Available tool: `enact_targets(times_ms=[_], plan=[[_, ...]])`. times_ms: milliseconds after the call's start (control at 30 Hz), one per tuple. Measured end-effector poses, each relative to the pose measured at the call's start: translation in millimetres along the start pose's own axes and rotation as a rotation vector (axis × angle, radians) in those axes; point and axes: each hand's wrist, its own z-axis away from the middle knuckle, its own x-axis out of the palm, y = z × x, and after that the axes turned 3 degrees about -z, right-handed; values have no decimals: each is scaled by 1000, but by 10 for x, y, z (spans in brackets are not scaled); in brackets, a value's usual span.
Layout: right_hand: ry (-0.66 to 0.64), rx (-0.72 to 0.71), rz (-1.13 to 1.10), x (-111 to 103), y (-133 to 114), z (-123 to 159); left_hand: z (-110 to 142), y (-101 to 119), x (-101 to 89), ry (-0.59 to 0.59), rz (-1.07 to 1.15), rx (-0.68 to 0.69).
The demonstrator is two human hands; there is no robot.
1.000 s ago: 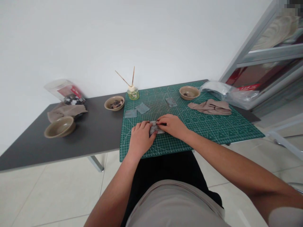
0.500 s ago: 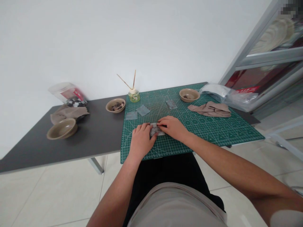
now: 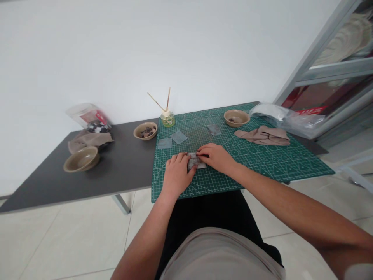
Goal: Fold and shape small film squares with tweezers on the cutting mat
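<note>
My left hand [image 3: 175, 173] and my right hand [image 3: 216, 156] meet on a small grey packet [image 3: 197, 161] lying on the green cutting mat [image 3: 262, 159]. Fingers of both hands press and pinch the packet's edges, left from the left side, right from the right. Most of the packet is hidden under the fingers. Two flat grey squares [image 3: 173, 139] lie on the mat just beyond my hands, and a third grey square [image 3: 214, 128] sits further back.
On the dark table [image 3: 116, 171] stand a bowl with dark pieces [image 3: 145, 130], an empty tan bowl [image 3: 82, 158], a tipped plastic jar [image 3: 89, 116], tan cloth [image 3: 87, 139]. On the mat: a reed diffuser [image 3: 167, 116], another bowl [image 3: 236, 117], folded tan cloth [image 3: 264, 135], a plastic bag [image 3: 285, 116].
Both hands stay on the packet with only small finger shifts. The view has drifted slightly, so everything sits a little further right and lower in the picture.
</note>
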Motion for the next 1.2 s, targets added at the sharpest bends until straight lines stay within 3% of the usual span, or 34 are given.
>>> enact_targets(times_ms=[167,433,600,733,967,1200], plan=[[-10,-26,-25,52,-96,-8,-7,1,-19,-10,20,-7],[-30,-17,-79,-88,-23,100,-2,-3,-7,-7,33,-13],[-7,-8,-82,-6,-54,-2,-11,2,-13,-26,29,-31],[-64,-51,-92,-4,-106,28,-14,2,-15,-28,32,-32],[-82,-73,-129,-142,61,60,-3,-2,-5,-17,29,-25],[-77,-104,-112,-42,-33,-42,-14,-1,-16,-25,38,-32]])
